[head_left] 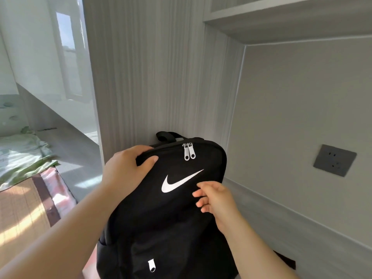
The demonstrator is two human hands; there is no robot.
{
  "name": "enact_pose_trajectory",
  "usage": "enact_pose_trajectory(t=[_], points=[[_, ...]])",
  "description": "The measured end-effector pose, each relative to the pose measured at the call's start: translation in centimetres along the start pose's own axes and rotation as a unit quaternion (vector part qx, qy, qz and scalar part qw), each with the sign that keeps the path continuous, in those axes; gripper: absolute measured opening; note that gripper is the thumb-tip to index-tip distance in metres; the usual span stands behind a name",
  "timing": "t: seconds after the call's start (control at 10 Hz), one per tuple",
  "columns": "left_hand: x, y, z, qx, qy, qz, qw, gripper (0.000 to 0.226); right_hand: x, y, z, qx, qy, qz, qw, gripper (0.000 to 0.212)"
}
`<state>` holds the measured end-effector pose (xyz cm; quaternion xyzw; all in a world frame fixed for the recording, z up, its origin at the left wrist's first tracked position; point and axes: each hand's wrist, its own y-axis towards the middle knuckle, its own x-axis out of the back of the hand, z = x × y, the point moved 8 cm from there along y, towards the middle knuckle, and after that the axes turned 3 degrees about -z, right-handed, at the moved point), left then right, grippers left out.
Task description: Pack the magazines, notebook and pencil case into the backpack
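Note:
A black backpack (161, 214) with a white swoosh logo stands upright in front of me, leaning towards the grey panel behind it. Its two silver zipper pulls (188, 151) hang together at the top, so the main zip looks closed. My left hand (124, 168) grips the bag's top left corner, thumb across the front. My right hand (216, 200) lies against the bag's right side near the logo, fingers loosely bent on the fabric. No magazines, notebook or pencil case are in view.
A grey wood-grain panel (157, 77) rises behind the bag. To the right is a recessed wall with a dark power socket (334, 160) under a shelf (281, 21). A bed with green bedding (24, 156) and a woven mat (20, 214) lies left.

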<state>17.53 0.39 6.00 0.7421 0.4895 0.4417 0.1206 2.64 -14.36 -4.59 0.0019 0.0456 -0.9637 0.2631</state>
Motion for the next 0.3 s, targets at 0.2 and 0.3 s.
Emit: enact_pose_trajectory(t=[0.2, 0.3], points=[[2.5, -2.3, -0.7, -0.008, 0.015, -0.036, 0.999, 0.023, 2.7, -1.6, 1.2, 0.034, -0.048, 0.001, 0.998, 0.02], [3.9, -4.2, -1.4, -0.003, 0.036, -0.059, 0.998, 0.018, 4.7, -3.2, 2.0, 0.062, -0.08, 0.008, 0.995, 0.023]])
